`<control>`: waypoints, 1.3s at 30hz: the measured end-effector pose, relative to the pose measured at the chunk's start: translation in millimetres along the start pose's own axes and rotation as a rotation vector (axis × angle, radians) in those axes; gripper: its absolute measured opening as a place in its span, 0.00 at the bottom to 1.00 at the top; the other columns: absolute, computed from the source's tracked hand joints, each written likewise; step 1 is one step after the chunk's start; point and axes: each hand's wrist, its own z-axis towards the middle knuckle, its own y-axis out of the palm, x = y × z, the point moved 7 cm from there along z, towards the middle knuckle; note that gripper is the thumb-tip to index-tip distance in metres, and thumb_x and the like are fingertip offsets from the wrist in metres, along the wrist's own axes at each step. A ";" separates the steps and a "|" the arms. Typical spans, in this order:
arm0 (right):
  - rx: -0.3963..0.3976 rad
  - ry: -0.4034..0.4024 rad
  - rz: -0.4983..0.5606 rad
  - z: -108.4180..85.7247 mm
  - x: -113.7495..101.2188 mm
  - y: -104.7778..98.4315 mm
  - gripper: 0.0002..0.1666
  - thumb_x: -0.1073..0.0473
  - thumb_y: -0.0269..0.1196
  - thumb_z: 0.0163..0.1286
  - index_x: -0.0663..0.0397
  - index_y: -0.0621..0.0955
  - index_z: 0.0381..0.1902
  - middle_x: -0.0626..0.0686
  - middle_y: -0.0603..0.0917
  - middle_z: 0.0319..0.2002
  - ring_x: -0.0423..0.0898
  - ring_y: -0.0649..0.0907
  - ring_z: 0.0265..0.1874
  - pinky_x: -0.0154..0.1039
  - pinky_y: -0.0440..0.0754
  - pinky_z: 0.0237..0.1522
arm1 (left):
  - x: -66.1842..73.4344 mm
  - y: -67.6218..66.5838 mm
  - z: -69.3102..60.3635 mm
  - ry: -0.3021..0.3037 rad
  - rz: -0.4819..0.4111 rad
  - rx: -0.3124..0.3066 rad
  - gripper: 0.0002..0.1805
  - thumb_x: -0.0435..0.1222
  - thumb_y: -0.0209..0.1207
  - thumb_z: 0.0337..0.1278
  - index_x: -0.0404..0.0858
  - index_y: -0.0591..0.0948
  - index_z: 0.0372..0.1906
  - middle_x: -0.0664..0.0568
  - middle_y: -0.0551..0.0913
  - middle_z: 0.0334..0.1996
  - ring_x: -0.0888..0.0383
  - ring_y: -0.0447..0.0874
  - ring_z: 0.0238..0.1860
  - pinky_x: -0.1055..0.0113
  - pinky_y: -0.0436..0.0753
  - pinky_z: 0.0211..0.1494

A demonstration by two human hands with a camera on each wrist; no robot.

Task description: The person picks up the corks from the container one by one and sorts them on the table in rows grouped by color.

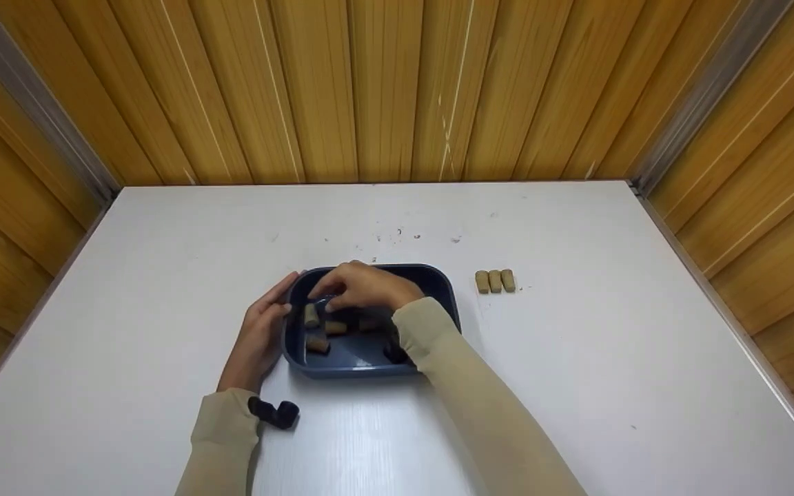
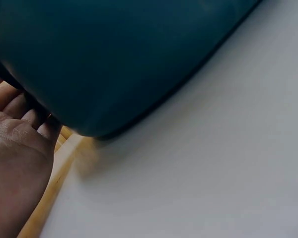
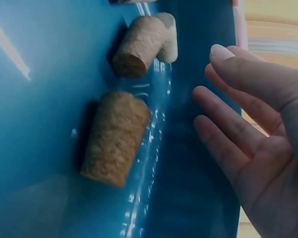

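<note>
A dark blue rectangular plastic basin (image 1: 362, 372) stands mid-table with several corks inside. My left hand (image 1: 262, 329) holds the basin's left side, thumb at the rim and fingers along the outer wall; in the left wrist view, that hand's fingers bend around the basin's corner. Over the basin's inside reaches my right hand (image 1: 366, 286), above a cork (image 1: 311, 315) that stands near the left wall. In the right wrist view, the thumb and fingers are apart with nothing between them. One cork (image 3: 116, 139) lies near that hand, and another cork (image 3: 139, 47) lies farther off.
Three corks (image 1: 495, 281) stand side by side in a row on the white table (image 1: 611, 331), right of the basin. Small dark marks dot the tabletop behind the basin. Wood-look panels (image 1: 383, 89) enclose the table's back and sides.
</note>
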 end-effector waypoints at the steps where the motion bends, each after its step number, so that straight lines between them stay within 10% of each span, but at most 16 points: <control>1: -0.003 0.000 -0.005 1.4 -0.8 1.3 0.21 0.64 0.63 0.64 0.53 0.81 0.57 0.51 0.84 0.53 0.45 0.82 0.53 0.34 0.78 0.57 | 0.0 0.1 0.3 0.004 0.000 0.000 0.33 0.21 0.38 0.57 0.30 0.61 0.71 0.44 0.60 0.73 0.55 0.54 0.75 0.77 0.68 0.67; 39: -0.077 -0.025 -0.272 17.5 -7.6 22.9 0.19 0.66 0.61 0.65 0.43 0.85 0.51 0.45 0.81 0.48 0.38 0.77 0.48 0.30 0.75 0.56 | -0.5 0.7 -0.9 0.016 -0.011 0.002 0.31 0.22 0.39 0.59 0.32 0.63 0.71 0.45 0.62 0.73 0.61 0.61 0.72 0.76 0.67 0.68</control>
